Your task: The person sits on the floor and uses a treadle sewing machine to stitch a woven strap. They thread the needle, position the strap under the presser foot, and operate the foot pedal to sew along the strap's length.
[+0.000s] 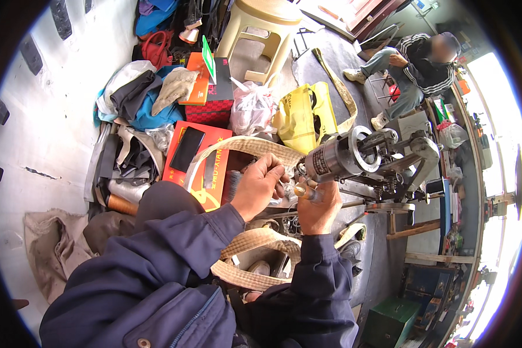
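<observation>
My left hand (pixel 258 188) is closed in a pinch just left of the metal sewing machine's (pixel 330 159) near end; whatever sits between the fingertips is too small to make out. Close beside it, my right hand (pixel 320 209) wraps round a small amber-tipped object with a clear part (pixel 302 190), just below the machine's round metal body. A long beige woven strap (pixel 255 144) arches behind my left hand. Another stretch of woven strap (pixel 261 239) curves below my hands, over my lap.
A black phone (pixel 188 149) lies on a red box (pixel 171 168) at left. Behind are a yellow bag (pixel 296 113), a white plastic bag (pixel 252 107) and a beige stool (pixel 267 14). Another person (pixel 423 66) sits far right, near a cluttered bench. A green box (pixel 391 322) stands lower right.
</observation>
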Demonstrator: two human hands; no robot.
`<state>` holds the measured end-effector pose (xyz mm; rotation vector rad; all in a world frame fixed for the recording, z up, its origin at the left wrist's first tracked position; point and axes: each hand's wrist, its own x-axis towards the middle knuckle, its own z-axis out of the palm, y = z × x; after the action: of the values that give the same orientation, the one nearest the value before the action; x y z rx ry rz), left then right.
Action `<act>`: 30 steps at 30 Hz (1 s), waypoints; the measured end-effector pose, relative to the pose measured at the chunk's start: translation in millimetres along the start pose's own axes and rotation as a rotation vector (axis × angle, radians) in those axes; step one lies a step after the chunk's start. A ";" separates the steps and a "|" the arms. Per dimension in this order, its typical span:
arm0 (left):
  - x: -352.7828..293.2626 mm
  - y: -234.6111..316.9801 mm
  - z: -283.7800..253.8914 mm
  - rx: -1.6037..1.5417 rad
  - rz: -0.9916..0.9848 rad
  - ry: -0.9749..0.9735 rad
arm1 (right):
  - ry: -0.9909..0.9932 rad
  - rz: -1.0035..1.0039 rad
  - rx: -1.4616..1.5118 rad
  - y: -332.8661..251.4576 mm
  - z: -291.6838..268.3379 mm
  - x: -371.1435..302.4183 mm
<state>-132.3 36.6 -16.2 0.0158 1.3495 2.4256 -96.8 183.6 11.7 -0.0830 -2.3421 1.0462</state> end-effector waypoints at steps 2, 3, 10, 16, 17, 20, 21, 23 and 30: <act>-0.7 -0.2 1.1 0.039 0.012 -0.005 | 0.002 -0.022 -0.044 -4.7 -1.3 1.8; -1.1 0.3 2.0 0.068 0.020 -0.007 | -0.008 -0.063 -0.128 -6.9 -4.3 2.8; -6.0 10.0 9.0 0.136 0.028 -0.052 | -0.031 -0.111 -0.265 -13.1 -9.1 5.5; -7.4 11.4 9.6 0.177 0.030 -0.091 | -0.031 -0.128 -0.250 -12.3 -10.0 5.2; -7.2 10.8 9.7 0.167 0.031 -0.101 | -0.031 -0.127 -0.248 -12.5 -10.1 5.4; -5.6 8.8 10.9 0.164 0.038 -0.071 | -0.035 -0.121 -0.242 -13.8 -9.6 5.1; -5.1 8.3 11.4 0.153 0.039 -0.060 | -0.037 -0.118 -0.239 -14.4 -9.5 4.6; -3.6 8.1 11.9 0.160 0.030 -0.043 | -0.050 -0.105 -0.239 -15.7 -11.0 3.6; -3.3 7.5 12.7 0.164 0.014 0.007 | -0.035 -0.116 -0.229 -16.5 -11.2 3.6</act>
<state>-129.2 42.3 -2.6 0.0595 1.5519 2.3217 -91.3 180.6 30.9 -0.0149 -2.4584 0.7269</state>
